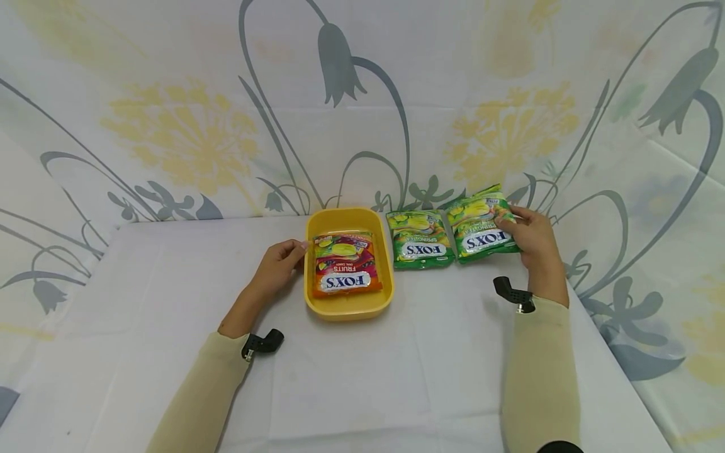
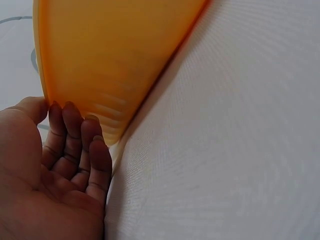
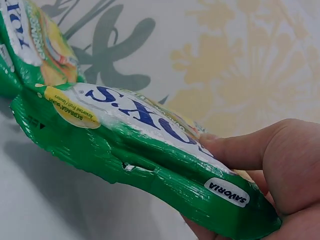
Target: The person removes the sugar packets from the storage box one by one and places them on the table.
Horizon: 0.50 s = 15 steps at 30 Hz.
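A yellow plastic tub (image 1: 348, 313) holds a red-orange bag of fruit candy (image 1: 347, 264). My left hand (image 1: 279, 267) is at the tub's left side, gripping its rim; in the left wrist view the thumb (image 2: 35, 109) lies at the rim and the fingertips (image 2: 92, 120) touch the outer wall. My right hand (image 1: 533, 238) pinches the right end of a green candy bag (image 1: 480, 223), thumb on top. In the right wrist view that green bag (image 3: 150, 145) is tilted, its lower edge raised off the cloth. Beside it lies a second green candy bag (image 1: 421, 239), close to the tub's right side.
White cloth (image 1: 430, 365) covers the table. A floral-patterned backdrop (image 1: 430, 145) rises right behind the tub and bags, and it also borders the table at both sides. A black wrist mount (image 1: 263, 343) sits on each sleeve.
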### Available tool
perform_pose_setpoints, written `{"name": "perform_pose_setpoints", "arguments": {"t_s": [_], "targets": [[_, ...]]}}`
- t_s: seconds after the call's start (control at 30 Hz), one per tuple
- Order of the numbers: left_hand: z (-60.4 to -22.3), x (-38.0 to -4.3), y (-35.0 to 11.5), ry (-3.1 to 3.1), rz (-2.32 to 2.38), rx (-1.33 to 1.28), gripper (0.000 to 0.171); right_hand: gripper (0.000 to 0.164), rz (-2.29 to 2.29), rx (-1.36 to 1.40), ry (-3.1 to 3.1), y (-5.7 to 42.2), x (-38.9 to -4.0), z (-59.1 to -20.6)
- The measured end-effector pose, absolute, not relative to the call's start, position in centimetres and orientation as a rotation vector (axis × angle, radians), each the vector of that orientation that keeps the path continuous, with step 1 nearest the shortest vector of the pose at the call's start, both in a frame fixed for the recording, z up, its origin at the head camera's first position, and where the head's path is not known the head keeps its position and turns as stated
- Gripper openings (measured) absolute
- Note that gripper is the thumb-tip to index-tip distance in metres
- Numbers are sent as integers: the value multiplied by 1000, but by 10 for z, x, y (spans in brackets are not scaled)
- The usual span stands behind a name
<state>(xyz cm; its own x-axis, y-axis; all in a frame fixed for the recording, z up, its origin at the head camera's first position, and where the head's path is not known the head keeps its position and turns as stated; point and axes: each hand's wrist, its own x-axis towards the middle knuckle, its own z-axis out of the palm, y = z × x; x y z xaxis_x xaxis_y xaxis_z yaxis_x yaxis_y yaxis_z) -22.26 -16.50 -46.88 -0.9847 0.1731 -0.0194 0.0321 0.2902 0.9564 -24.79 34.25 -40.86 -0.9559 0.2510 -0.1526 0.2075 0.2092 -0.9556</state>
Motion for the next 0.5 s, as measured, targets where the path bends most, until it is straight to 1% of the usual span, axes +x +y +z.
{"name": "perform_pose_setpoints", "arguments": {"t_s": [0.2, 0.37, 0.5], "targets": [[-469, -223, -164, 2419, 1811, 203, 36, 66, 1856, -567, -2442, 345, -252, -422], [-471, -224, -164, 2420, 1820, 223, 37, 67, 1856, -611, -2473, 350, -254, -436], [-470, -224, -164, 2418, 1824, 227, 37, 69, 1751, -676, -2571, 354, -255, -441]]}}
